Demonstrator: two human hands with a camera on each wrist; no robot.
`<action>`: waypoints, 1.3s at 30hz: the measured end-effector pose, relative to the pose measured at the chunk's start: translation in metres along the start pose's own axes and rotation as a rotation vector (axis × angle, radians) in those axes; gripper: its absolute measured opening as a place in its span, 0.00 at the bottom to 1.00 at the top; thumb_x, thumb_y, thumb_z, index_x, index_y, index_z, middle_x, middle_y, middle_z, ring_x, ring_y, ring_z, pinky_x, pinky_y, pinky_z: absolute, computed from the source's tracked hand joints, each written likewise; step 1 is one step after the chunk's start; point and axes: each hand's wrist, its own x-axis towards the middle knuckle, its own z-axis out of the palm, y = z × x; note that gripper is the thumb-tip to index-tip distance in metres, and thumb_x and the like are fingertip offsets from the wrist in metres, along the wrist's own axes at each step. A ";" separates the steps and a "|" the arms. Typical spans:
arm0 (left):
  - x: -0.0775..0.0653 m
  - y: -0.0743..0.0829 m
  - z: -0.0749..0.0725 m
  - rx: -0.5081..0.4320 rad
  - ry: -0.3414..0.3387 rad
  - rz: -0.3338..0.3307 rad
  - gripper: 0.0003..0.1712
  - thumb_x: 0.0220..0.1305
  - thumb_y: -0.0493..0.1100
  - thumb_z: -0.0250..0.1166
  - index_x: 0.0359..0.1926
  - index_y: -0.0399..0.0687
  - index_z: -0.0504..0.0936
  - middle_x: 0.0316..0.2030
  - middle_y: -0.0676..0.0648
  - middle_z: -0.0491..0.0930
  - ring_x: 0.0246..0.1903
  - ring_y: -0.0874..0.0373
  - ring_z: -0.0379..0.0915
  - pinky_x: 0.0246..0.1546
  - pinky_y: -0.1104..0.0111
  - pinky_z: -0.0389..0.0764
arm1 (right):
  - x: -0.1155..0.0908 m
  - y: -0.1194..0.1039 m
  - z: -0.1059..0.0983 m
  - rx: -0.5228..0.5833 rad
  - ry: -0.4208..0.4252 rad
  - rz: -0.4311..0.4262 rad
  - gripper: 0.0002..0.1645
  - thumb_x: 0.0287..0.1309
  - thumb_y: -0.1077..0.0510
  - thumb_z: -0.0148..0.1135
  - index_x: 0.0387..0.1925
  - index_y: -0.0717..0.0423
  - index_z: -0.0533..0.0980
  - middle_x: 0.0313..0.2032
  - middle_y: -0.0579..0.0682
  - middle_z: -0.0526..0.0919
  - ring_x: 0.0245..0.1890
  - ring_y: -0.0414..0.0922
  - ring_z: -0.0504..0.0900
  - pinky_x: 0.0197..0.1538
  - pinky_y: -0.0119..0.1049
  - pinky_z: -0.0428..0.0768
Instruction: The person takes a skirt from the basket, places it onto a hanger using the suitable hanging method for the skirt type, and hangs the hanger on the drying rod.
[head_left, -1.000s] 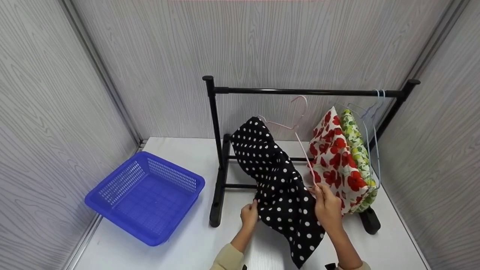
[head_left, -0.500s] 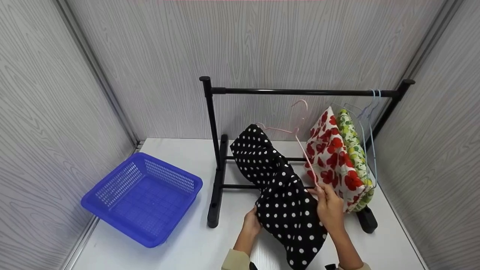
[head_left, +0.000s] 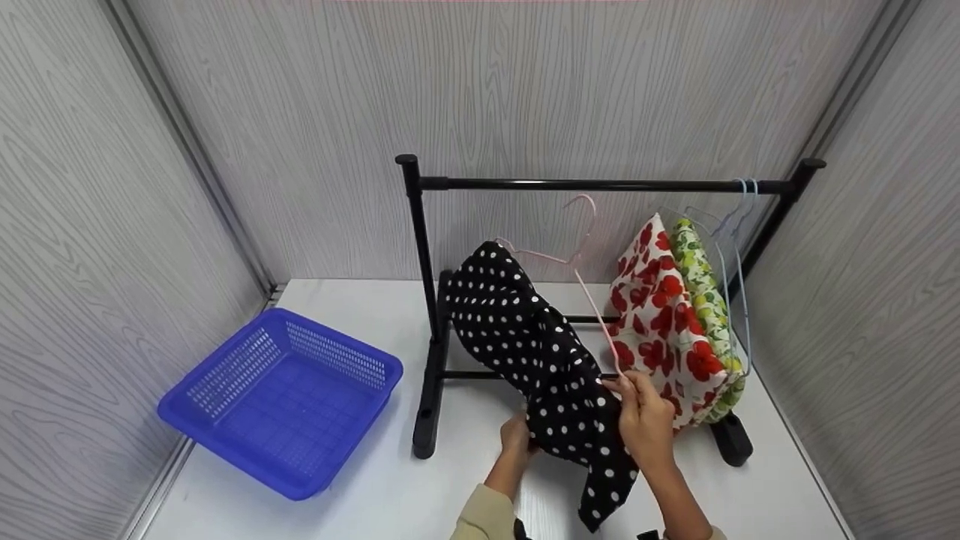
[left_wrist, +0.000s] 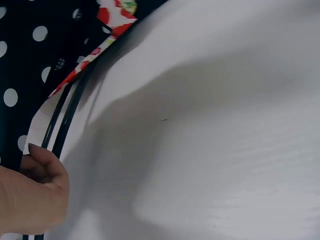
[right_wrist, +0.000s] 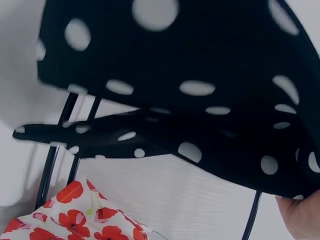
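A black cloth with white polka dots [head_left: 525, 337] drapes slantwise over a pink hanger [head_left: 598, 304], whose hook stands free just below the rack's bar. My right hand [head_left: 646, 420] pinches the hanger's lower right corner together with the cloth there. At the cloth's left edge, lower down, my left hand [head_left: 516, 439] grips the fabric, with its fingertips partly hidden behind it. In the left wrist view, the thumb and curled fingers of the left hand [left_wrist: 42, 195] lie at the cloth's border. Dotted folds fill much of the right wrist view, with the right hand [right_wrist: 302, 215] at the corner.
A black clothes rack [head_left: 585, 184] stands on the white table [head_left: 360, 480]. At its right end hang a red-flowered cloth [head_left: 660, 322] and a green-and-yellow patterned cloth [head_left: 703, 285] on light blue hangers [head_left: 742, 300]. A blue plastic basket [head_left: 281, 412] sits on the left.
The hanger and the polka-dot cloth have shifted a little left with my right hand. My left hand has moved right, partly beneath the cloth's edge, and the cloth's lower corner has folded inward.
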 end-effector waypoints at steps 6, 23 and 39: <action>0.008 0.008 -0.019 0.251 0.164 0.278 0.16 0.67 0.45 0.52 0.39 0.33 0.74 0.27 0.44 0.76 0.24 0.60 0.71 0.28 0.66 0.77 | 0.002 0.001 -0.001 -0.018 0.044 -0.007 0.05 0.59 0.71 0.52 0.32 0.67 0.75 0.27 0.60 0.85 0.19 0.50 0.79 0.22 0.22 0.71; 0.039 0.043 -0.135 1.220 0.473 1.180 0.23 0.49 0.42 0.70 0.47 0.40 0.78 0.49 0.36 0.74 0.48 0.43 0.71 0.43 0.52 0.73 | 0.023 0.027 -0.017 -0.065 0.172 0.049 0.04 0.57 0.72 0.54 0.32 0.70 0.76 0.26 0.63 0.84 0.18 0.47 0.79 0.18 0.22 0.65; 0.035 0.030 -0.162 1.393 0.406 1.087 0.25 0.50 0.42 0.70 0.50 0.38 0.77 0.51 0.33 0.74 0.50 0.36 0.70 0.48 0.46 0.72 | 0.043 0.068 -0.025 -0.135 0.275 0.164 0.09 0.60 0.66 0.54 0.34 0.71 0.77 0.27 0.62 0.85 0.28 0.41 0.81 0.29 0.16 0.67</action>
